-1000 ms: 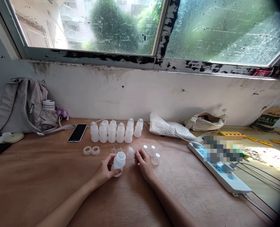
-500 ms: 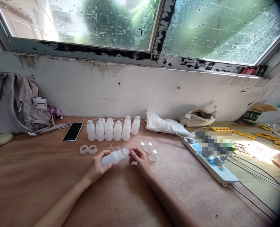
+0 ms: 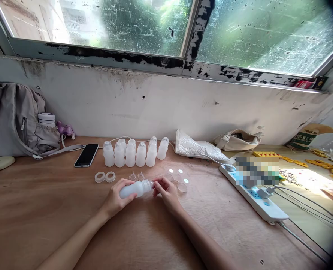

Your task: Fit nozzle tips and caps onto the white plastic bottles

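Note:
My left hand (image 3: 118, 195) is wrapped round a frosted white bottle (image 3: 132, 190), which lies tilted with its threaded neck to the right. At that neck, the fingers of my right hand (image 3: 165, 189) pinch a small clear piece (image 3: 151, 184), partly hidden by the fingertips. Beyond my left hand lie two white rings (image 3: 100, 177) and two small clear nipple-like pieces (image 3: 140, 176). Clear round discs (image 3: 182, 188) and small white discs (image 3: 185, 181) lie beyond my right hand. Several white bottles (image 3: 130, 154) stand grouped near the wall.
A phone (image 3: 86, 155) and a grey backpack (image 3: 11, 116) are at the left. White packaging (image 3: 197, 147) and a beige pouch (image 3: 238, 140) lie by the wall. A power strip (image 3: 253, 197) with cables crosses the right side, near yellow parts (image 3: 320, 164). Part of another person's hand shows far right.
The clear piece in my right fingers is now closer against the bottle's neck, where more of it was visible before. The view has shifted slightly.

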Demonstrator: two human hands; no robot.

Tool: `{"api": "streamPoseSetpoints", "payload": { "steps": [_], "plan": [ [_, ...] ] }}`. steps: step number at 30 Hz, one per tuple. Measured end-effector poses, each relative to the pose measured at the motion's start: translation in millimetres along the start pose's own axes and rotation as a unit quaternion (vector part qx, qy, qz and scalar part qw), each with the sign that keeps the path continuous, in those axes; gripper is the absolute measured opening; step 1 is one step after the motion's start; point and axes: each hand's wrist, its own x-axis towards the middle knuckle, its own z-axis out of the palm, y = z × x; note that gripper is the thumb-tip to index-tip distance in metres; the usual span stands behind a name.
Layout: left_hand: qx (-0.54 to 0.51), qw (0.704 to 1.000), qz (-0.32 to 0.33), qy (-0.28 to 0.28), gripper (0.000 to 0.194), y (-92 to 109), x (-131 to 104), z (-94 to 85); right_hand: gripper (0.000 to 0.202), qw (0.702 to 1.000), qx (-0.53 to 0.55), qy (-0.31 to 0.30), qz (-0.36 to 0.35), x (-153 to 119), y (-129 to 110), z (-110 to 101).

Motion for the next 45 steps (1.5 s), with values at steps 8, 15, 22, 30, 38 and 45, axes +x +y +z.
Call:
{"api": "streamPoseSetpoints", "payload": {
  "steps": [8, 15, 22, 30, 38, 45],
  "plan": [
    [-0.006, 1.000, 0.009, 0.000, 0.028, -1, -1, -0.5, 0.023, 0.998, -0.054, -0.004, 0.004, -1, -3, 0],
    [-0.028, 0.999, 0.022, -0.035, 0.029, 9, -1, -3.9, 0.043, 0.989, -0.149, 0.010, -0.014, 0, 1, -3],
    [-0.043, 0.998, 0.011, -0.037, 0.030, 2, -1, -1.7, 0.033, 0.991, -0.116, -0.057, 0.029, -2, -4, -6],
    [-0.042, 0.997, 0.009, -0.060, 0.031, 12, -2, -5.8, 0.040, 0.990, -0.129, -0.049, 0.019, -2, 0, -6],
    [-0.293, 0.929, -0.196, -0.114, 0.044, 14, -3, 7.7, 0.035, 0.990, 0.063, -0.114, 0.053, -7, -19, 2],
    [-0.152, 0.974, -0.144, -0.089, 0.053, 22, -9, 12.3, 0.031, 0.992, 0.040, -0.098, 0.064, -14, -23, 11]
  ]
}}
